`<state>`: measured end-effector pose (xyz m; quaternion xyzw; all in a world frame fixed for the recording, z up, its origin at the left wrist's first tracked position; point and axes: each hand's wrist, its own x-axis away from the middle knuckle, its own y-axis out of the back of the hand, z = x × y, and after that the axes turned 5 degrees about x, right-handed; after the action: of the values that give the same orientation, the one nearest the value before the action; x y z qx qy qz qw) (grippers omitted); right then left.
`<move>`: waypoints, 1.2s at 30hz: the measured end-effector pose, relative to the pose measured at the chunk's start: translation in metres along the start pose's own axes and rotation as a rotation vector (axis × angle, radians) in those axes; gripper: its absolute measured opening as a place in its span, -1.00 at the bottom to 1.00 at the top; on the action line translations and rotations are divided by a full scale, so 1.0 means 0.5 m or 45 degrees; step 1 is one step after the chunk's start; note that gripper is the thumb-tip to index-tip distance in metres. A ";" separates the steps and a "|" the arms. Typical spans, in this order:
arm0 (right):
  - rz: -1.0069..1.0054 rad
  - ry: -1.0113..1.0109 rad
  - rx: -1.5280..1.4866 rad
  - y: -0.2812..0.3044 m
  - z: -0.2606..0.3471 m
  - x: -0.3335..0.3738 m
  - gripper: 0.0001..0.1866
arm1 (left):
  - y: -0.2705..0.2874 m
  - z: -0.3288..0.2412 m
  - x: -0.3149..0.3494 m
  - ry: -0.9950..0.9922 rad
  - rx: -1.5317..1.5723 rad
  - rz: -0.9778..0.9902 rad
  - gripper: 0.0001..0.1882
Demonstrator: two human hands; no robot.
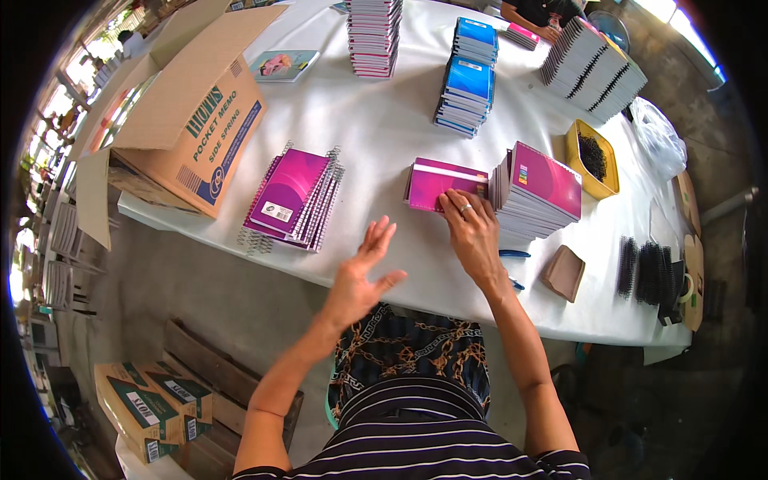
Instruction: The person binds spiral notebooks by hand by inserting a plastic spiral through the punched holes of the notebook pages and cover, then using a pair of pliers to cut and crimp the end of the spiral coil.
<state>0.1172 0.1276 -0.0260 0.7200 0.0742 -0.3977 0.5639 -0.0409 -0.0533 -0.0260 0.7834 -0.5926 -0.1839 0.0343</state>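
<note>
My left hand (360,280) hovers over the table's near edge, its fingers stretched and thumb apart, holding nothing. Bent over the near right part of a small purple notebook (428,178) are the fingers of my right hand (470,228); they press together on its cover. A white strip crosses that notebook. Right beside it leans a thick stack of purple notebooks (548,188). Left of my hands lies a pile of purple notebooks (292,192) with loose wire spirals sticking out. Blue-handled pliers (514,254), partly hidden by my right wrist, lie near a brown tray-like piece (564,274).
An open cardboard box (192,120) stands at the left. Blue notebooks (472,76), a pink-edged stack (374,40) and spiral-bound stacks (592,68) stand farther back. A yellow tub (594,160) holds small black pieces; black spiral coils (648,268) lie right. Another person (540,12) sits across.
</note>
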 end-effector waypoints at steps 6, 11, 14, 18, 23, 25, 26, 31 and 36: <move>-0.367 -0.441 -0.400 0.099 0.100 -0.020 -0.78 | -0.168 -0.021 -0.022 -0.286 -0.400 -0.170 -0.08; -0.081 -1.114 -1.207 0.176 0.084 0.023 -0.64 | -0.146 -0.037 -0.050 -0.426 -0.325 -0.169 -0.35; -0.256 -0.736 -0.771 0.184 0.029 0.055 -0.31 | -0.073 -0.040 -0.056 -0.163 0.288 0.162 -0.43; 0.408 -0.956 -1.713 0.107 0.022 0.144 -0.59 | -0.017 0.075 -0.079 -0.196 0.252 0.709 -0.30; 0.317 -1.029 -1.673 0.068 0.073 0.158 -0.72 | -0.064 0.032 -0.057 0.031 0.553 0.128 -0.09; 0.351 -1.022 -1.592 0.068 0.075 0.153 -0.72 | -0.078 0.025 -0.052 -0.066 0.534 -0.066 -0.01; 0.378 -1.021 -1.538 0.069 0.075 0.153 -0.72 | -0.086 0.030 -0.045 -0.138 0.491 -0.193 0.02; 0.290 -1.067 -1.648 0.067 0.073 0.153 -0.73 | -0.110 -0.055 -0.075 -0.675 -0.765 -0.126 -0.14; 0.132 -0.596 -0.818 0.168 -0.068 0.170 -0.74 | -0.143 -0.039 -0.090 -0.620 -1.128 0.128 -0.42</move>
<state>0.2377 0.0984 -0.0168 0.3997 0.0281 -0.4785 0.7814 0.0205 0.0073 -0.0163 0.5987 -0.4854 -0.5931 0.2328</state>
